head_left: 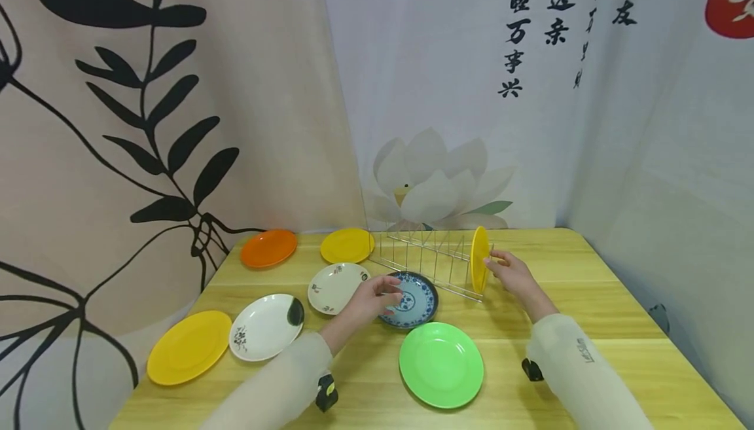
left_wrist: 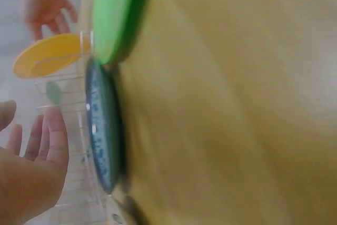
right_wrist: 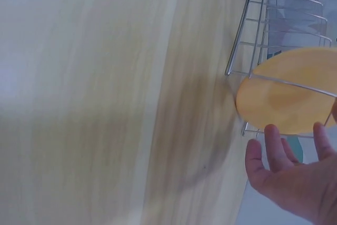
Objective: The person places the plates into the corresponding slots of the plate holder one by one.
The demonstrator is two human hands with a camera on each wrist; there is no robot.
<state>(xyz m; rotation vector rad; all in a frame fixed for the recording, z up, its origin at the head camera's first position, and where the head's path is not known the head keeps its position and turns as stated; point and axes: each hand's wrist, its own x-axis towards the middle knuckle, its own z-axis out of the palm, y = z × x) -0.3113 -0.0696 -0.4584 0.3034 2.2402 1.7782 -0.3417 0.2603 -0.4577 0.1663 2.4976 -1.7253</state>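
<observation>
A yellow plate (head_left: 480,260) stands on edge at the right end of a silver wire dish rack (right_wrist: 239,31). Beside it is my right hand (head_left: 514,276), fingers spread and fingertips close to its outer face; whether they touch is hard to tell. My left hand (head_left: 372,298) hovers over the left edge of a blue patterned plate (head_left: 415,302), which lies flat in front of the rack. Its fingers are loosely bent with nothing between them, as the left wrist view also shows. Nearer the front lies a green plate (head_left: 441,366).
To the left lie a white plate with a dark leaf (head_left: 266,328), a small cream plate (head_left: 336,286) and a large yellow plate (head_left: 190,348). Along the back are an orange plate (head_left: 268,248) and another yellow plate (head_left: 347,245). A printed curtain (head_left: 283,89) hangs behind the wooden table (head_left: 612,351).
</observation>
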